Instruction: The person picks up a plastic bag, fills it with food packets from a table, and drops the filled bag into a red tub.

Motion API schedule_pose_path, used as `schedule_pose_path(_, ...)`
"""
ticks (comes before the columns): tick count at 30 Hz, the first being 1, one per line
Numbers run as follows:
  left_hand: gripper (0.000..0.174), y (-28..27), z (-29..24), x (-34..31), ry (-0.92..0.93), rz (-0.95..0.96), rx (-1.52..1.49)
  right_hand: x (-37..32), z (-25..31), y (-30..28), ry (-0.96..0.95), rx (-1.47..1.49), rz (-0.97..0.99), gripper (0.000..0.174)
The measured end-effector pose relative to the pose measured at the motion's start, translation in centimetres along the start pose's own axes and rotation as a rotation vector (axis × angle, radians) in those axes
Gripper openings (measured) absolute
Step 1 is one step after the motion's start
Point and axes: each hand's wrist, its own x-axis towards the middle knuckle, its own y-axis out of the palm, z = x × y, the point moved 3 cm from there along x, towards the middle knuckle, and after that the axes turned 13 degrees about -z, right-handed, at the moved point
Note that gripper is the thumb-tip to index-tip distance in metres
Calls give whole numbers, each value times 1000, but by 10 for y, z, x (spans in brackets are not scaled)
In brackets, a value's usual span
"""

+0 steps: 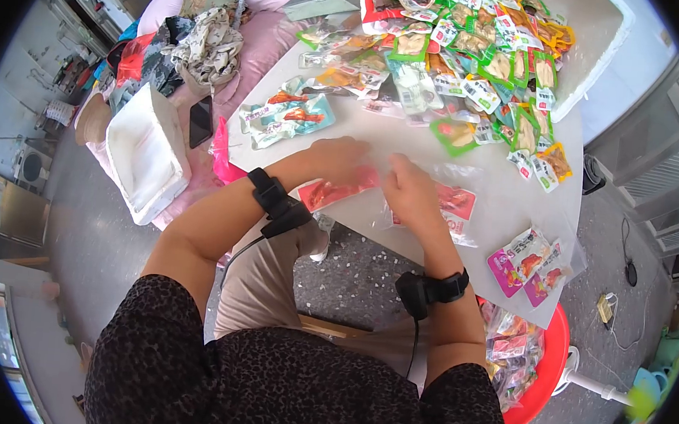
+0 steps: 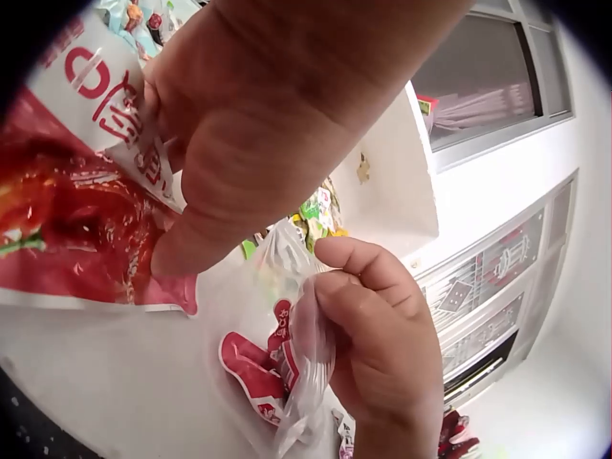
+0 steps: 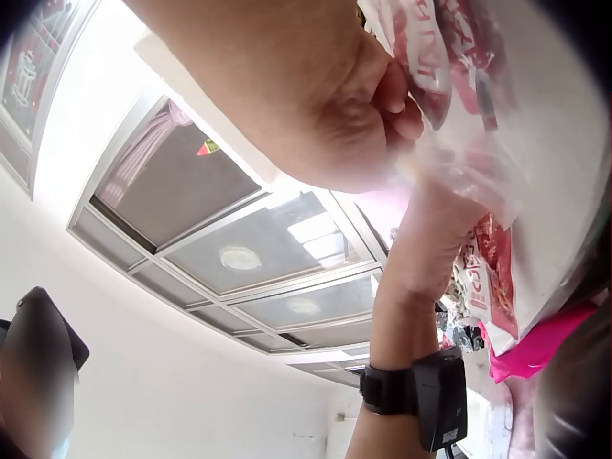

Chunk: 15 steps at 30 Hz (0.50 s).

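Note:
My left hand [image 1: 342, 158] grips a red and white food pouch [image 2: 86, 215] by one end, the thumb [image 2: 186, 251] lying over its printed face. In the left wrist view the pouch shows glossy red food and pink lettering. Just right of it, my right hand [image 1: 413, 192] pinches the edge of a clear plastic bag [image 2: 311, 373] between thumb and fingertips. Red and white pouches [image 1: 456, 201] show through that bag. Both hands are close together over the table's near edge, and the left one overlaps the bag in the right wrist view.
A heap of colourful food packets [image 1: 479, 56] spills from a white foam box [image 1: 599, 49] onto the table [image 1: 508, 201]. Light-blue packets [image 1: 287, 116] lie left, purple and white ones [image 1: 523, 262] right. Below stands a red basin [image 1: 556, 353] of packets. An empty foam box [image 1: 149, 153] sits left.

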Motion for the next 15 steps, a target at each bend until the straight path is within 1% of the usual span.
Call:
schedule_pose_path(2, 61, -8, -11, -2, -82, 90, -33, -1, -1, -2, -24, 13, -2, 19)
schedule_pose_path(5, 59, -6, 2, -3, -41, -75, -90, 0, 1, -5, -7, 46, -22, 20)
schedule_pose_path(8, 53, 8, 43, 2, -55, -245, -331, -1, 2, -4, -36, 44, -24, 20)
schedule_pose_path(11, 39, 6, 57, -16, -427, -127, -726, -2, 5, -4, -62, 45, -31, 21)
schedule_pose_path(14, 24, 7, 71, -36, -527, -94, -1124, -3, 5, -5, -60, 56, -45, 21)
schedule_pose_path(15, 20, 6, 76, -44, -500, -110, -1226, -3, 5, -5, -64, 53, -48, 21)
